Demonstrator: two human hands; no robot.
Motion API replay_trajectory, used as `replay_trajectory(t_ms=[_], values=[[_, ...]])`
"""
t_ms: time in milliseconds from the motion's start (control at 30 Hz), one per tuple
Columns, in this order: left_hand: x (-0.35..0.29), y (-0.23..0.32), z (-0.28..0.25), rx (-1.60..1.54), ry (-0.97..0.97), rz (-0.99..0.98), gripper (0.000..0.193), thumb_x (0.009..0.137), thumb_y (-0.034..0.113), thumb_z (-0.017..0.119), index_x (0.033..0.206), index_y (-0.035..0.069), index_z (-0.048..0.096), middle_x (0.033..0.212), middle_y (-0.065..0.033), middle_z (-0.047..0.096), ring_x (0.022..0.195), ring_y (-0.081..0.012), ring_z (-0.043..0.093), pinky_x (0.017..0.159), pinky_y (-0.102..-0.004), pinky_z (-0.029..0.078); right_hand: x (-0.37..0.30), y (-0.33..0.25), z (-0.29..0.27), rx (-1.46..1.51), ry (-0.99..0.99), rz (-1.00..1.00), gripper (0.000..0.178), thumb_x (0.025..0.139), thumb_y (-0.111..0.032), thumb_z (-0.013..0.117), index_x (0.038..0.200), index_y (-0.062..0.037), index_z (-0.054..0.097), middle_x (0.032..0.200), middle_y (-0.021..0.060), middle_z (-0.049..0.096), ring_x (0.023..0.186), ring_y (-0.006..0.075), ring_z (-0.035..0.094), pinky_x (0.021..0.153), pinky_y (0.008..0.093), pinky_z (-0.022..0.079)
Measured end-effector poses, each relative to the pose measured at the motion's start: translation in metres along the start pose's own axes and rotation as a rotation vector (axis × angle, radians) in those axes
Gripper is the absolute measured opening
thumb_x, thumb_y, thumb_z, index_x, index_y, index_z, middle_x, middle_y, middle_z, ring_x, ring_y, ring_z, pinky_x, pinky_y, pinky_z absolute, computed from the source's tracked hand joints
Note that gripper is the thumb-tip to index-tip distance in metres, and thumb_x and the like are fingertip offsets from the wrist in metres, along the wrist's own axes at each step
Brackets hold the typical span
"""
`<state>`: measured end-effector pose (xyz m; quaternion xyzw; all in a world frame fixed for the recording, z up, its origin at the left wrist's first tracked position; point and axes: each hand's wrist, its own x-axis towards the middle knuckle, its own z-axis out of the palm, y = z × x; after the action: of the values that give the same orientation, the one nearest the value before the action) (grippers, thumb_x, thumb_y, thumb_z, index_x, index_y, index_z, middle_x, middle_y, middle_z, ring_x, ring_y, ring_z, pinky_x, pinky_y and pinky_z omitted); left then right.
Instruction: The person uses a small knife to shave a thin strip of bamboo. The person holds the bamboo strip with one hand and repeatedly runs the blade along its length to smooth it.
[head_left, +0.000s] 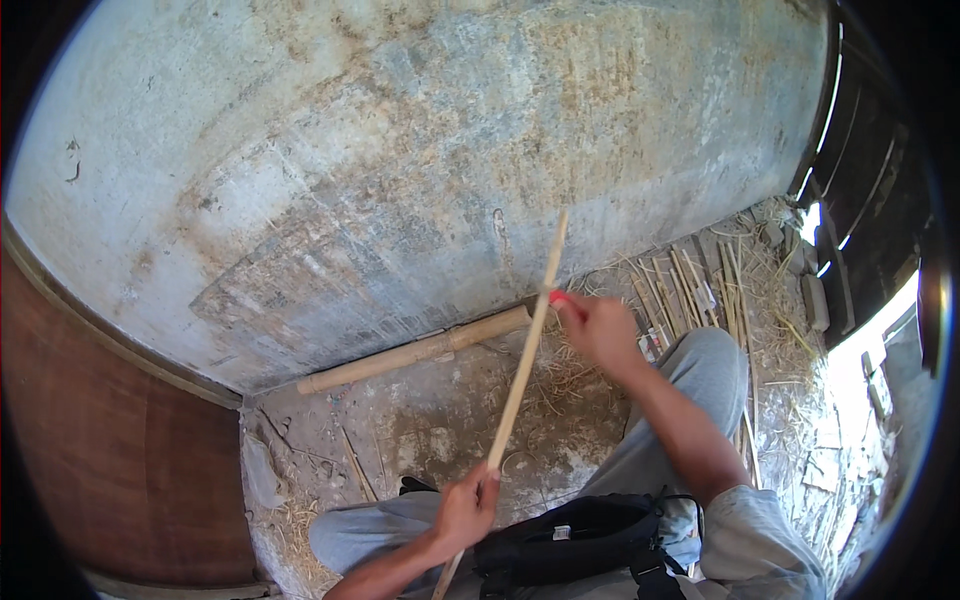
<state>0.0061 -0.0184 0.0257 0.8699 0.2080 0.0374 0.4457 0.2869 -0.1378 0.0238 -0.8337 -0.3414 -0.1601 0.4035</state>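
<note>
Wall (400,150), stained and pale, fills the upper part of the frame. Below it a dusty floor (440,405) spreads across the lower middle, with a brown panel (120,430) at lower left. A thick pole (415,363) lies along the foot of the wall, near the centre. Loose sticks (682,287) lie on the floor, right of centre. A long pale strip (518,390) slants from the lower edge to the middle of the frame, above the floor; a black bag (560,545) sits at the person's waist. The right hand (605,335), right of centre, has its fingers clamped on a red thing (557,296) that seems to touch the strip. The left hand (466,510), lower centre, has its fingers wrapped around the strip.

The step in hand looks like scraping or trimming the strip's upper part; no blade can be made out. The next move probably calls for a firm left hold and a steady right stroke.

Counted: one wall, one panel, one pole, more than five loose sticks, one held strip, one bag, two hands, one red thing.
</note>
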Motion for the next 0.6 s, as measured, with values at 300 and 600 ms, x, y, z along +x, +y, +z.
replay_trajectory(t_ms=[300, 600], values=[[0.017, -0.019, -0.021, -0.325, -0.041, -0.096, 0.021, 0.1, 0.016, 0.054, 0.106, -0.002, 0.063, 0.061, 0.007, 0.044, 0.053, -0.0009, 0.034, 0.046, -0.0219, 0.027, -0.007, -0.006, -0.01, 0.161, -0.183, 0.181, 0.03, 0.091, -0.034, 0.062, 0.106, -0.0106, 0.072, 0.065, 0.0167, 0.063, 0.058, 0.033, 0.063, 0.058, 0.042, 0.05], [0.04, -0.006, -0.038, -0.86, -0.356, -0.391, 0.039, 0.104, 0.025, 0.04, 0.123, -0.006, 0.054, 0.059, 0.0013, 0.043, 0.04, -0.0052, 0.035, 0.036, -0.0216, 0.03, -0.009, 0.006, 0.008, 0.461, -0.35, 0.427, 0.035, 0.097, -0.033, 0.057, 0.105, -0.0016, 0.069, 0.057, 0.0055, 0.049, 0.054, 0.0108, 0.044, 0.053, 0.0318, 0.039]])
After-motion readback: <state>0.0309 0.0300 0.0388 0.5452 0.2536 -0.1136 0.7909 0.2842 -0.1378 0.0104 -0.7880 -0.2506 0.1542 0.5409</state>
